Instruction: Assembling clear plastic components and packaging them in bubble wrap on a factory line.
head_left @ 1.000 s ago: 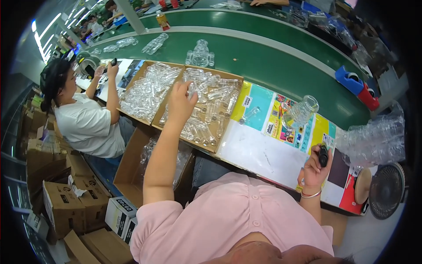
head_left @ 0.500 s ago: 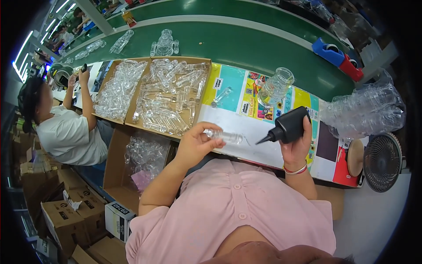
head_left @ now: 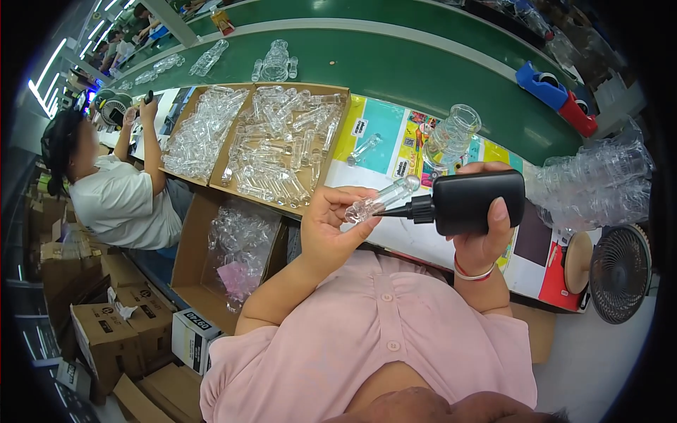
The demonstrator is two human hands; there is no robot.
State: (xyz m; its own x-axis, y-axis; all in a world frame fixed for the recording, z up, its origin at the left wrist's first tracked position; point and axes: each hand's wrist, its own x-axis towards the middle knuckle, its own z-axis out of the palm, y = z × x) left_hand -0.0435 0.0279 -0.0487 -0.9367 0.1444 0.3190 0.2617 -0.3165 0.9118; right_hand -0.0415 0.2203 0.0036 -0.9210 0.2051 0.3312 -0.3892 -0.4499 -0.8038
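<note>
Pinched in the fingers of my left hand (head_left: pixel 337 224) is a clear tube-shaped plastic piece (head_left: pixel 392 193), tilted with its rounded end up and to the right. My right hand (head_left: pixel 486 233) is wrapped round a black squeeze bottle (head_left: pixel 479 202) lying sideways. Its thin pointed nozzle (head_left: pixel 392 211) reaches left to the lower end of the clear piece, by my left fingertips; whether it touches is hard to tell. Beyond the bottle stands a larger clear ringed vessel (head_left: pixel 453 135). Another small clear tube (head_left: pixel 364 149) lies on the printed sheet.
Two cardboard trays (head_left: pixel 211 181) of clear tubes sit to the left, above an open carton (head_left: pixel 185 271). A co-worker (head_left: pixel 120 197) sits beyond. At the right are bagged clear vessels (head_left: pixel 599 180), a black fan (head_left: pixel 619 273) and tape dispensers (head_left: pixel 539 84). The green bench (head_left: pixel 395 63) runs behind.
The clear piece has tipped from nearly level to slanting upward. My right hand has turned the bottle level and brought its nozzle left to the piece. The whole view has shifted slightly.
</note>
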